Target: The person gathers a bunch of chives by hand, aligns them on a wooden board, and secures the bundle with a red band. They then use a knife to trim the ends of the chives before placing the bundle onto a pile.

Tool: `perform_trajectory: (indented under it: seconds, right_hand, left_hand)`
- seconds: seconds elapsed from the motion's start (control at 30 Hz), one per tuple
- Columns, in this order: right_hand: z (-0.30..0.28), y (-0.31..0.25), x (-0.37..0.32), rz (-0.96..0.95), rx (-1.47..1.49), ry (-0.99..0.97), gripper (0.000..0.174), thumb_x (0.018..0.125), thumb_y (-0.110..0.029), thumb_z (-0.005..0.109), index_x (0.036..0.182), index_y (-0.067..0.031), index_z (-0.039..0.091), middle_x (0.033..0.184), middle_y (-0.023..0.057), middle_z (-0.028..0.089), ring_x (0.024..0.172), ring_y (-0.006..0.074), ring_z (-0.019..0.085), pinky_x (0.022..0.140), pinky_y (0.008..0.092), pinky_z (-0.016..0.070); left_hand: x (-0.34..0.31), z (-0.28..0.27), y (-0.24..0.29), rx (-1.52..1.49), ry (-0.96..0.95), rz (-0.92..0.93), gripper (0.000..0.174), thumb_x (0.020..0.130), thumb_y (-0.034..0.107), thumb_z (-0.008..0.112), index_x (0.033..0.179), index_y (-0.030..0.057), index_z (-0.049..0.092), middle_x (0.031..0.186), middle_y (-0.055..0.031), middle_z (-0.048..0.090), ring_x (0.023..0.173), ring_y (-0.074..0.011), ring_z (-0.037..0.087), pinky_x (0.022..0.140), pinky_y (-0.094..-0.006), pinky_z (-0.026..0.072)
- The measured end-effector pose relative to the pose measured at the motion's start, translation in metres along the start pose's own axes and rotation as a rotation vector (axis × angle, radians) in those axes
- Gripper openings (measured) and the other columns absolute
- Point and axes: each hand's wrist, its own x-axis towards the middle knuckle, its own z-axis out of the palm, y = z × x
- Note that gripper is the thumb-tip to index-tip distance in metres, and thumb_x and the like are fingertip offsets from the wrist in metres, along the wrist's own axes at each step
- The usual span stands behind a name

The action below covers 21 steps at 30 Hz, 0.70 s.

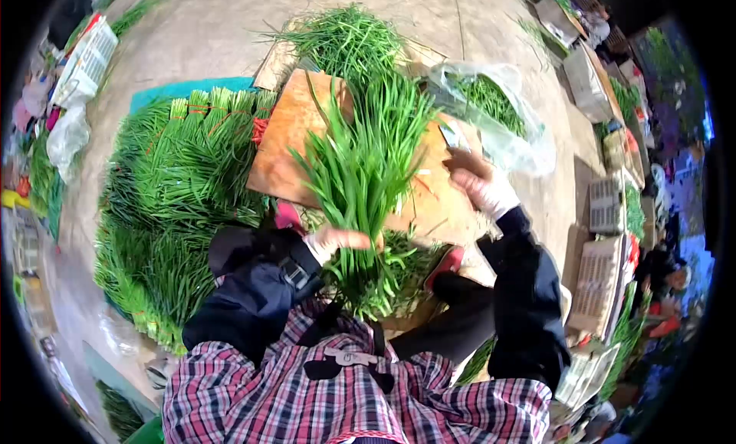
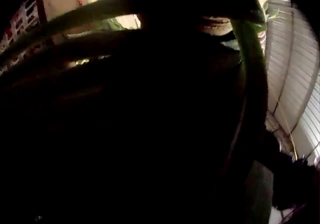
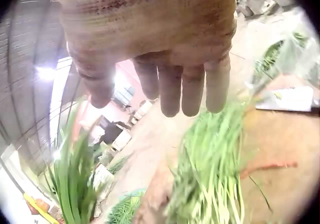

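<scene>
A bunch of long green leaves (image 1: pixel 364 168) rises from the left hand (image 1: pixel 339 241), whose fingers and thumb grip it low down. Dark leaves (image 2: pixel 254 74) fill much of the left wrist view and hide that hand's hold. The right hand (image 1: pixel 479 189) is over the right side of the wooden board (image 1: pixel 287 149), apart from the bunch. The right wrist view shows that hand (image 3: pixel 155 49) empty, its fingers extended. A knife (image 3: pixel 287 99) with a pale blade lies on the board, near a red strip (image 3: pixel 270 167) and loose green stalks (image 3: pixel 215 169).
Tied green bundles (image 1: pixel 184 160) are piled at the left on a teal sheet (image 1: pixel 146 97). Loose greens (image 1: pixel 345 41) lie beyond the board. A clear plastic bag (image 1: pixel 537 149) of greens is at the right. White crates (image 1: pixel 598 283) line the right side.
</scene>
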Motion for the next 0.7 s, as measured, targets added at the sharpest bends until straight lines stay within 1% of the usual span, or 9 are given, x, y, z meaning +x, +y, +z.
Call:
perform_trajectory:
  seconds: [0.07, 0.13, 0.2, 0.23, 0.3, 0.33, 0.37, 0.6, 0.7]
  right_hand:
    - [0.036, 0.033, -0.043, -0.067, -0.060, -0.022, 0.085, 0.073, -0.047, 0.074, 0.138, -0.0061, 0.038, 0.131, 0.0129, 0.050, 0.124, 0.0232, 0.044, 0.102, 0.0343, 0.0355]
    - [0.077, 0.058, -0.075, -0.065, 0.084, -0.086, 0.098, 0.067, -0.056, 0.074, 0.141, -0.0066, 0.033, 0.137, 0.0163, 0.044, 0.131, 0.0248, 0.035, 0.107, 0.0367, 0.0271]
    - [0.103, 0.069, -0.103, -0.074, -0.084, -0.232, 0.089, 0.074, -0.046, 0.073, 0.140, -0.0042, 0.031, 0.133, 0.0175, 0.048, 0.124, 0.0254, 0.045, 0.101, 0.0363, 0.0367]
    - [0.112, 0.101, -0.114, 0.124, 0.242, -0.195, 0.074, 0.079, -0.040, 0.071, 0.134, -0.0019, 0.039, 0.121, 0.0153, 0.055, 0.112, 0.0231, 0.053, 0.091, 0.0335, 0.0426]
    - [0.118, 0.130, -0.139, 0.254, 0.353, -0.068, 0.044, 0.085, -0.028, 0.065, 0.116, 0.0013, 0.053, 0.095, 0.0090, 0.063, 0.085, 0.0169, 0.060, 0.071, 0.0278, 0.0478]
    - [0.116, 0.126, -0.152, 0.194, 0.145, 0.036, 0.030, 0.088, -0.023, 0.062, 0.105, 0.0022, 0.060, 0.081, 0.0048, 0.064, 0.070, 0.0129, 0.060, 0.061, 0.0248, 0.0470]
    - [0.105, 0.113, -0.163, 0.151, 0.281, 0.080, 0.024, 0.089, -0.023, 0.061, 0.089, 0.0007, 0.064, 0.067, 0.0003, 0.058, 0.060, 0.0101, 0.052, 0.057, 0.0241, 0.0432]
    - [0.087, 0.111, -0.198, 0.075, 0.397, 0.213, 0.025, 0.089, -0.025, 0.060, 0.089, -0.0002, 0.065, 0.065, 0.0014, 0.059, 0.059, 0.0098, 0.053, 0.058, 0.0241, 0.0425]
    - [0.080, 0.083, -0.209, 0.184, 0.320, 0.200, 0.018, 0.089, -0.017, 0.059, 0.089, -0.0006, 0.065, 0.070, 0.0022, 0.062, 0.063, 0.0098, 0.055, 0.061, 0.0249, 0.0449]
  left_hand:
    - [-0.006, 0.018, 0.036, -0.031, -0.047, 0.124, 0.029, 0.072, 0.025, 0.067, 0.085, -0.0004, 0.063, 0.087, -0.0152, 0.065, 0.092, -0.0305, 0.062, 0.090, -0.0429, 0.0463]
    - [-0.012, 0.026, 0.054, -0.216, 0.092, 0.046, 0.023, 0.073, 0.022, 0.062, 0.080, 0.0012, 0.060, 0.085, -0.0168, 0.064, 0.088, -0.0338, 0.062, 0.090, -0.0481, 0.0455]
    - [-0.020, 0.042, 0.082, -0.497, 0.160, 0.176, 0.021, 0.074, 0.023, 0.063, 0.084, 0.0052, 0.063, 0.083, -0.0109, 0.064, 0.087, -0.0333, 0.062, 0.092, -0.0487, 0.0460]
    - [-0.026, 0.043, 0.097, -0.642, 0.220, 0.215, 0.019, 0.076, 0.024, 0.063, 0.086, 0.0074, 0.063, 0.083, -0.0093, 0.063, 0.084, -0.0326, 0.062, 0.095, -0.0516, 0.0445]
    - [-0.035, 0.034, 0.119, -0.546, 0.272, 0.373, 0.026, 0.081, 0.030, 0.061, 0.085, 0.0048, 0.063, 0.087, -0.0121, 0.065, 0.084, -0.0315, 0.065, 0.093, -0.0533, 0.0460]
    - [-0.043, 0.005, 0.128, -0.424, 0.253, 0.355, 0.029, 0.083, 0.032, 0.061, 0.085, 0.0036, 0.063, 0.086, -0.0120, 0.065, 0.079, -0.0326, 0.064, 0.091, -0.0520, 0.0473]
    - [-0.040, 0.008, 0.128, -0.442, 0.290, 0.433, 0.029, 0.083, 0.032, 0.061, 0.085, 0.0036, 0.063, 0.086, -0.0121, 0.065, 0.080, -0.0333, 0.063, 0.091, -0.0519, 0.0471]
    - [-0.065, 0.017, 0.156, -0.382, 0.390, 0.619, 0.032, 0.087, 0.035, 0.057, 0.086, 0.0039, 0.062, 0.083, -0.0104, 0.064, 0.090, -0.0365, 0.061, 0.089, -0.0516, 0.0468]
    - [-0.072, 0.035, 0.161, -0.253, 0.211, 0.717, 0.035, 0.090, 0.034, 0.053, 0.086, 0.0010, 0.062, 0.084, -0.0115, 0.064, 0.086, -0.0330, 0.063, 0.084, -0.0473, 0.0512]
